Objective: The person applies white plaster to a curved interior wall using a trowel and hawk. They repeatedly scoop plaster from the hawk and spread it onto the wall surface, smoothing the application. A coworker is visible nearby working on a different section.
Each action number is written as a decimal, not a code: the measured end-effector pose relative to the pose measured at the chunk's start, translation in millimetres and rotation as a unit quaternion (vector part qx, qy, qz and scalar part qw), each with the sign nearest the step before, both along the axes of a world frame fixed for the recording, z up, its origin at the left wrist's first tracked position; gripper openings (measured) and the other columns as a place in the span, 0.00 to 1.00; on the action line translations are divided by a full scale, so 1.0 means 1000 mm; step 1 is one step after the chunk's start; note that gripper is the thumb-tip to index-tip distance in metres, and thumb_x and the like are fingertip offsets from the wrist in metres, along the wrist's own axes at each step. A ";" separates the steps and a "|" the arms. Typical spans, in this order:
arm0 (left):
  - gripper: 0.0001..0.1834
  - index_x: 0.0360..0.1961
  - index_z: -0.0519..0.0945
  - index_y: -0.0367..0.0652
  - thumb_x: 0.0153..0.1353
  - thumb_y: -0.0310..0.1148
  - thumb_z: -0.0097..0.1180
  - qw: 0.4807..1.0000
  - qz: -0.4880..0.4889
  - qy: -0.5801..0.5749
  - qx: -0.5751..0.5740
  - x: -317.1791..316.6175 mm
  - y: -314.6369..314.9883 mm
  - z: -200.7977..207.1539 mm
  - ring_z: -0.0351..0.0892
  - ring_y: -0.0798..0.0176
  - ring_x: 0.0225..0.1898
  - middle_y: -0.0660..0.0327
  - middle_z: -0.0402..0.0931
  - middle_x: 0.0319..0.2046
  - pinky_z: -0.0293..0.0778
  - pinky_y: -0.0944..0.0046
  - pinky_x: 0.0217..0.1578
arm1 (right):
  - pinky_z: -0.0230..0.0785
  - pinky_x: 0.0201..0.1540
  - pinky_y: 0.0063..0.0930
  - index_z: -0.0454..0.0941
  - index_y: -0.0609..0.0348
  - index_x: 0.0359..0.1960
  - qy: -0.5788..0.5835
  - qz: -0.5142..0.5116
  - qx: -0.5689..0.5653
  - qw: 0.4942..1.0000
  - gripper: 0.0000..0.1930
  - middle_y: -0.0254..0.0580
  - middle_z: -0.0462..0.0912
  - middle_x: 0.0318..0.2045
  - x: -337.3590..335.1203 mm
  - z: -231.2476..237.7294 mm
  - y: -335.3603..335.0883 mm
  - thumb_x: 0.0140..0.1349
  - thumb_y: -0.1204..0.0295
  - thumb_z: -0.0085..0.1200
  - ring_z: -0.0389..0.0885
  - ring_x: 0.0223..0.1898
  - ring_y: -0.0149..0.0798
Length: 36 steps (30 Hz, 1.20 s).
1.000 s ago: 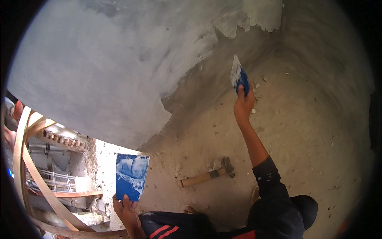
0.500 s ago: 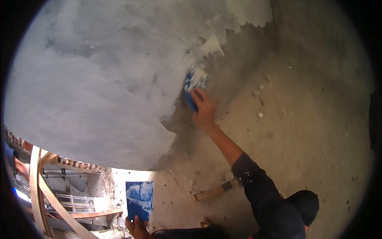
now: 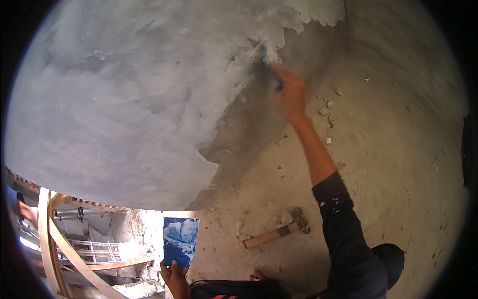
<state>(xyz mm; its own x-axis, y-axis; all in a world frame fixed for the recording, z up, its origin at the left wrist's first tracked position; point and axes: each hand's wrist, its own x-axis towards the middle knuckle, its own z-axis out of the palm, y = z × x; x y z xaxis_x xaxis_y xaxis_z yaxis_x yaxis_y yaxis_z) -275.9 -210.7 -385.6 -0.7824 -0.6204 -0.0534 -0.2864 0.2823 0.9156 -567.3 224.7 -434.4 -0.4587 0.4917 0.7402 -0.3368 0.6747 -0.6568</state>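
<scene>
My right hand (image 3: 291, 97) grips a blue putty knife (image 3: 275, 78) against the wall, its blade smeared with white plaster and blurred by motion. The blade lies at the border between the pale plastered area (image 3: 129, 114) and the bare grey-brown strip (image 3: 249, 122) beside it. Low on the left, my left hand (image 3: 175, 279) holds a flat blue rectangular board (image 3: 179, 241) by its lower edge. White plaster is spread over the board's face. My right arm is stretched far up, in a dark sleeve with white spots.
A hammer (image 3: 276, 234) with a wooden handle lies on the dusty floor, near a small lump of rubble. More crumbs of plaster (image 3: 324, 111) lie along the wall's foot. Wooden braces (image 3: 46, 239) stand at the lower left, with another person's arm (image 3: 30, 213) behind them.
My right hand has moved up and slightly right along the wall with the putty knife. The board in my left hand has shifted slightly up and right. The hammer's head has come into sight.
</scene>
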 end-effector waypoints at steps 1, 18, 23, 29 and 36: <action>0.20 0.53 0.63 0.40 0.60 0.31 0.49 1.000 -0.003 0.004 0.001 0.001 -0.001 0.000 0.74 0.63 0.37 0.57 0.70 0.41 0.75 0.64 0.33 | 0.70 0.44 0.32 0.74 0.47 0.51 -0.015 0.029 0.007 0.999 0.33 0.44 0.76 0.47 0.009 -0.001 -0.021 0.39 0.88 0.45 0.78 0.42 0.46; 0.17 0.50 0.64 0.39 0.60 0.28 0.49 0.998 -0.022 0.024 0.052 0.003 0.003 0.000 0.75 0.64 0.36 0.58 0.71 0.39 0.75 0.65 0.32 | 0.64 0.56 0.38 0.69 0.56 0.55 0.034 0.148 0.057 0.987 0.32 0.55 0.69 0.51 0.035 -0.022 -0.133 0.40 0.85 0.49 0.70 0.53 0.54; 0.16 0.48 0.65 0.37 0.60 0.28 0.49 0.995 -0.049 0.042 0.074 0.006 -0.002 0.001 0.76 0.64 0.35 0.58 0.72 0.38 0.76 0.65 0.32 | 0.66 0.55 0.37 0.70 0.54 0.54 -0.040 0.253 0.039 0.966 0.31 0.50 0.70 0.53 0.072 -0.053 -0.128 0.42 0.84 0.49 0.70 0.54 0.51; 0.15 0.49 0.66 0.38 0.61 0.29 0.48 0.998 -0.008 0.044 0.048 0.006 0.013 -0.004 0.76 0.66 0.35 0.58 0.73 0.37 0.77 0.67 0.30 | 0.67 0.50 0.34 0.74 0.56 0.50 0.059 0.011 -0.065 0.996 0.26 0.49 0.78 0.43 -0.027 0.004 0.026 0.45 0.84 0.44 0.75 0.45 0.52; 0.17 0.51 0.64 0.39 0.62 0.29 0.48 0.995 0.068 0.064 0.024 0.008 0.010 -0.022 0.75 0.72 0.31 0.61 0.73 0.35 0.72 0.76 0.24 | 0.70 0.42 0.36 0.74 0.47 0.51 0.075 0.051 0.016 0.996 0.31 0.46 0.78 0.41 -0.035 -0.059 -0.046 0.39 0.84 0.48 0.78 0.40 0.48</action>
